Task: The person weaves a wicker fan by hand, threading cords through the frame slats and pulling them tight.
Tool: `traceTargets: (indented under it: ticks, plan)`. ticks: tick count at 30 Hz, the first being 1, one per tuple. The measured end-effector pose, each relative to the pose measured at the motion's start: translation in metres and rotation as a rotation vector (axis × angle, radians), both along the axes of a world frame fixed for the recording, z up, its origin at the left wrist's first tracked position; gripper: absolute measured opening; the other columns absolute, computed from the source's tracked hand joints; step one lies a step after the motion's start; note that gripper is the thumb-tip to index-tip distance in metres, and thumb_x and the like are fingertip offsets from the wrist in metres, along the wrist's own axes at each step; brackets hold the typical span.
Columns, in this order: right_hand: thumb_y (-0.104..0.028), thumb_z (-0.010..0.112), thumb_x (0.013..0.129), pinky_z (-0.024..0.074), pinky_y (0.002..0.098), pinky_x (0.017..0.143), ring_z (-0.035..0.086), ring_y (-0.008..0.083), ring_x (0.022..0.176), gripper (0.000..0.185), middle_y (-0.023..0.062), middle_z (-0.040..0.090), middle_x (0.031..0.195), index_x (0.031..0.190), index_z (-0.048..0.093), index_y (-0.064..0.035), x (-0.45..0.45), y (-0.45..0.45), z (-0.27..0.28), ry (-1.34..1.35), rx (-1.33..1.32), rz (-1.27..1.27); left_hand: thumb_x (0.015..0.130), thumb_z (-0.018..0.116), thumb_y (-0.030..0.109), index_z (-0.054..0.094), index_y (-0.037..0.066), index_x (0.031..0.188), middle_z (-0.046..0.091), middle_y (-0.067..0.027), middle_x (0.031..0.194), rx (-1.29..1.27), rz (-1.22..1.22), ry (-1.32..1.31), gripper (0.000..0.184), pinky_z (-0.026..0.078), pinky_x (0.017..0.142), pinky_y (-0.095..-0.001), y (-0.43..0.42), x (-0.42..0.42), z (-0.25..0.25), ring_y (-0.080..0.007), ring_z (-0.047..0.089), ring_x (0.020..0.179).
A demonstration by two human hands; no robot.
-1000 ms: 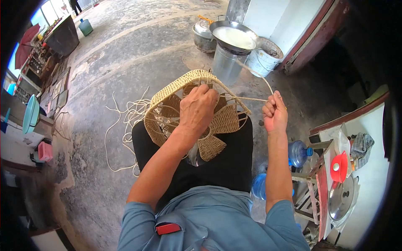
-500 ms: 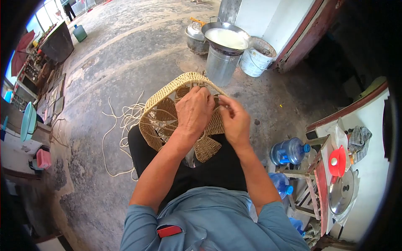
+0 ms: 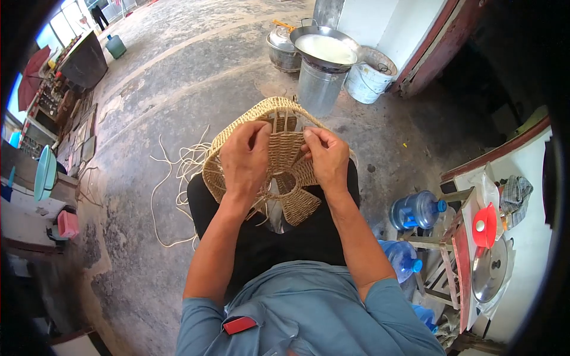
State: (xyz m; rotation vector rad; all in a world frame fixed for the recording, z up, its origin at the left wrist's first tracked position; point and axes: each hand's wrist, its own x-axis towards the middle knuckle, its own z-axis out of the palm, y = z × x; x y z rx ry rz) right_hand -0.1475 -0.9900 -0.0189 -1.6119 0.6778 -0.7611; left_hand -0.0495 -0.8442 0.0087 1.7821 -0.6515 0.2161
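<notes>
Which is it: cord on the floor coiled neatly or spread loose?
Spread loose: the cord lies in untidy, overlapping loops on the floor, left of the basket.

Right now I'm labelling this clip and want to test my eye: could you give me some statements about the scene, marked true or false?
1. Both the left hand and the right hand are at the woven basket. True.
2. The wok stands directly on the floor. False: it sits on top of a metal cylinder.
3. Pale cord lies in loose loops on the person's left. True.
4. The pot lid is on the person's left. False: it is on the right.
5. Blue water jugs are on the person's right. True.
</notes>
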Motion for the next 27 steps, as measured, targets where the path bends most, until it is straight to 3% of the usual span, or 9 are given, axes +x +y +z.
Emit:
traceTargets:
  ticks: [1, 7, 10, 13, 16, 22, 27]
  plan:
    - [-0.017, 0.073, 0.106, 0.0566, 0.0275, 0.068, 0.072, 0.0085, 0.076, 0.024, 0.0054, 0.080, 0.088, 0.117, 0.082, 0.0030, 0.002, 0.000, 0.000, -0.008, 0.037, -0.008, 0.105, 0.077, 0.021, 0.081, 0.000, 0.113, 0.078, -0.0097, 0.093, 0.039, -0.015, 0.077, 0.022, 0.055, 0.077, -0.0327, 0.009, 0.000, -0.002, -0.0153, 0.070, 0.082]
    - [-0.010, 0.075, 0.103, 0.0534, 0.0265, 0.064, 0.065, 0.0074, 0.069, 0.017, 0.0021, 0.076, 0.087, 0.112, 0.079, 0.0035, 0.015, 0.002, -0.012, -0.180, 0.238, -0.004, 0.106, 0.076, 0.020, 0.081, 0.001, 0.113, 0.077, -0.0085, 0.091, 0.119, -0.083, 0.062, 0.020, 0.055, 0.076, -0.0316, 0.014, -0.010, -0.009, -0.0142, 0.069, 0.081]
    - [-0.006, 0.075, 0.102, 0.0516, 0.0243, 0.065, 0.063, 0.0067, 0.071, 0.017, 0.0013, 0.073, 0.092, 0.117, 0.074, 0.0027, 0.018, 0.003, -0.023, -0.302, 0.280, 0.012, 0.104, 0.074, 0.014, 0.075, 0.004, 0.117, 0.075, -0.0136, 0.093, 0.094, -0.148, -0.056, 0.017, 0.057, 0.075, -0.0424, 0.001, -0.009, -0.012, -0.0288, 0.075, 0.082]
    - [-0.005, 0.074, 0.102, 0.0488, 0.0219, 0.067, 0.060, 0.0050, 0.076, 0.017, -0.0002, 0.069, 0.097, 0.118, 0.067, -0.0008, 0.022, 0.007, -0.033, -0.385, 0.276, -0.014, 0.103, 0.069, 0.010, 0.069, 0.004, 0.128, 0.077, -0.0165, 0.096, 0.242, -0.079, -0.366, 0.026, 0.060, 0.077, -0.0467, -0.016, -0.008, -0.015, -0.0350, 0.078, 0.087]
    - [-0.004, 0.072, 0.104, 0.0428, 0.0208, 0.060, 0.054, 0.0029, 0.071, 0.018, -0.0006, 0.068, 0.100, 0.117, 0.060, -0.0085, 0.027, 0.007, -0.043, -0.461, 0.280, -0.013, 0.106, 0.063, 0.010, 0.065, 0.009, 0.133, 0.078, -0.0205, 0.101, 0.402, -0.149, -0.332, 0.027, 0.057, 0.078, -0.0519, -0.021, -0.013, -0.003, -0.0424, 0.076, 0.094]
    - [-0.005, 0.072, 0.105, 0.0420, 0.0207, 0.058, 0.052, 0.0030, 0.069, 0.021, 0.0006, 0.067, 0.105, 0.117, 0.056, -0.0123, 0.021, 0.004, -0.042, -0.470, 0.366, 0.067, 0.107, 0.059, 0.011, 0.063, 0.007, 0.117, 0.077, -0.0188, 0.097, 0.695, -0.232, -0.270, 0.011, 0.058, 0.074, -0.0517, -0.029, -0.005, 0.009, -0.0412, 0.077, 0.091]
    - [-0.005, 0.071, 0.106, 0.0472, 0.0224, 0.061, 0.057, 0.0056, 0.073, 0.019, 0.0011, 0.064, 0.101, 0.118, 0.056, -0.0074, 0.017, 0.012, -0.031, -0.467, 0.350, 0.059, 0.106, 0.062, 0.011, 0.063, 0.008, 0.110, 0.070, -0.0146, 0.092, 0.510, -0.191, -0.541, 0.005, 0.057, 0.070, -0.0492, -0.022, -0.009, -0.002, -0.0386, 0.075, 0.085]
